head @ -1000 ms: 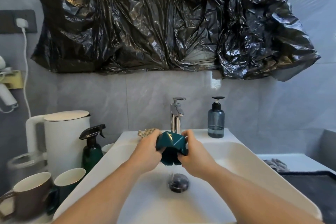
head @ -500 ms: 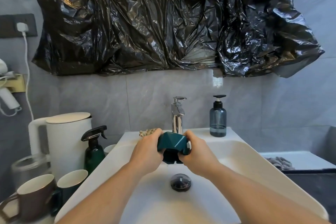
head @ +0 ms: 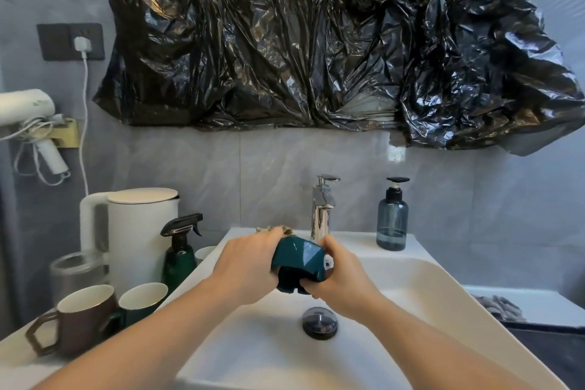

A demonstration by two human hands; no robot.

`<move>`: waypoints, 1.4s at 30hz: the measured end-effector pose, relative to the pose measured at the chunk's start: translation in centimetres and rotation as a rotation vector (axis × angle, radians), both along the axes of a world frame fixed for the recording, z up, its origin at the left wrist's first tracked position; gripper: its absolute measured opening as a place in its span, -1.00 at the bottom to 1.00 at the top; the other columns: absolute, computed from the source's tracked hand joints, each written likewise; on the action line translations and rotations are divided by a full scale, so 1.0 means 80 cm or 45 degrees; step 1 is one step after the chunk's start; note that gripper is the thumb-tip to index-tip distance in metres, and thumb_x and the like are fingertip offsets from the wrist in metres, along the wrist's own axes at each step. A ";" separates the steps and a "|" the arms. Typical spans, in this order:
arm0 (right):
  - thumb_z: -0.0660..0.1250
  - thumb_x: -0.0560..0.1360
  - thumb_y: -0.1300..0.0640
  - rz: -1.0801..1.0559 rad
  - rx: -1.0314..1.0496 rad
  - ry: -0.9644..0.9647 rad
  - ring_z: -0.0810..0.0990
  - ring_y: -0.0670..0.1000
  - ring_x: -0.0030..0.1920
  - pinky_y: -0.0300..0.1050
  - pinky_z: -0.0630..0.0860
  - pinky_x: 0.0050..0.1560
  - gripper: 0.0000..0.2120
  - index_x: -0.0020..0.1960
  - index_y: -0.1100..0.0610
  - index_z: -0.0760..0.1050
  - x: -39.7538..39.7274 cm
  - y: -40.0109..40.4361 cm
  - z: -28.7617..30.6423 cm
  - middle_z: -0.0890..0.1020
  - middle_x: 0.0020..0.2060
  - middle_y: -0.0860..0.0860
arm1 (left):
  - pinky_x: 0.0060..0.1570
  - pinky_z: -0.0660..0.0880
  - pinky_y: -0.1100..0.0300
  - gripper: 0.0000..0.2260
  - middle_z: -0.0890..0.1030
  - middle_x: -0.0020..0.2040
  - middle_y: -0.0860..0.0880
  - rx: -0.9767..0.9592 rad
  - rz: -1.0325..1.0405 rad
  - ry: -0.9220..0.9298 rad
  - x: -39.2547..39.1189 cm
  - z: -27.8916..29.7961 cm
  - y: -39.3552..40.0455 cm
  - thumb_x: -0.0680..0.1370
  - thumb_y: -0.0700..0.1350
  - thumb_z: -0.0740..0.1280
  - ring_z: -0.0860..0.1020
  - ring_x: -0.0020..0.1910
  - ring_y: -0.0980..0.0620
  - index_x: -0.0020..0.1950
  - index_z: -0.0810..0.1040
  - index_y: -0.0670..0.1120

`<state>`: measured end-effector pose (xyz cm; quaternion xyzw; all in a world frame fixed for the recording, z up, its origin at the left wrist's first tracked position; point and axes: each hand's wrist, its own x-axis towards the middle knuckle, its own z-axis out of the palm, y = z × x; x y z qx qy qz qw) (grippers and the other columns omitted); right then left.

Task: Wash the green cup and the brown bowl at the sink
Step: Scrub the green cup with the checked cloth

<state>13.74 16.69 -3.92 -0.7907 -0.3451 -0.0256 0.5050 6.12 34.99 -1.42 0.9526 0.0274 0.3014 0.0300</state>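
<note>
Gripping green cup (head: pixel 299 264) | left hand (head: pixel 245 266), right hand (head: pixel 343 275) grips closed | cup mouth hidden

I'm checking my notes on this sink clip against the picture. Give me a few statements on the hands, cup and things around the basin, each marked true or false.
1. Both the left hand and the right hand hold the green cup. True.
2. The green cup is held over the sink. True.
3. The brown mug is in the basin. False: it stands on the counter left of the sink.
4. The soap bottle stands left of the faucet. False: it stands to its right.
5. The white kettle stands behind the spray bottle. True.
</note>
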 end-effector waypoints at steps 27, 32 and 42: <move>0.25 0.63 0.04 -0.227 -0.781 -0.563 0.51 0.12 0.29 -0.03 0.49 0.23 -0.65 0.41 -0.06 0.47 0.093 0.155 -0.011 0.51 0.33 -0.02 | -0.14 0.40 0.15 -0.63 0.58 0.16 0.05 -0.427 0.493 -0.191 -0.027 -0.006 0.071 0.53 -0.04 0.44 0.63 0.10 -0.06 0.22 0.33 0.06; 0.28 0.57 0.23 -0.329 -0.701 -0.479 0.46 0.05 -0.10 -0.12 0.33 -0.23 -0.80 -0.15 -0.03 0.49 0.073 0.125 0.009 0.49 -0.18 -0.06 | -0.08 0.51 0.10 -0.68 0.61 0.14 0.03 -0.541 0.510 -0.142 -0.023 -0.007 0.065 0.52 -0.04 0.41 0.63 0.10 -0.10 0.18 0.35 0.05; 0.28 0.48 0.27 -0.368 -0.085 0.212 0.73 -0.05 -0.12 -0.16 0.65 -0.14 -0.73 0.01 0.00 0.67 -0.001 -0.037 0.012 0.75 -0.17 -0.08 | -0.24 0.71 -0.15 -0.76 0.57 0.15 -0.24 -1.996 0.218 0.192 -0.020 -0.009 0.030 0.55 -0.17 0.41 0.58 0.06 -0.28 0.19 0.50 -0.16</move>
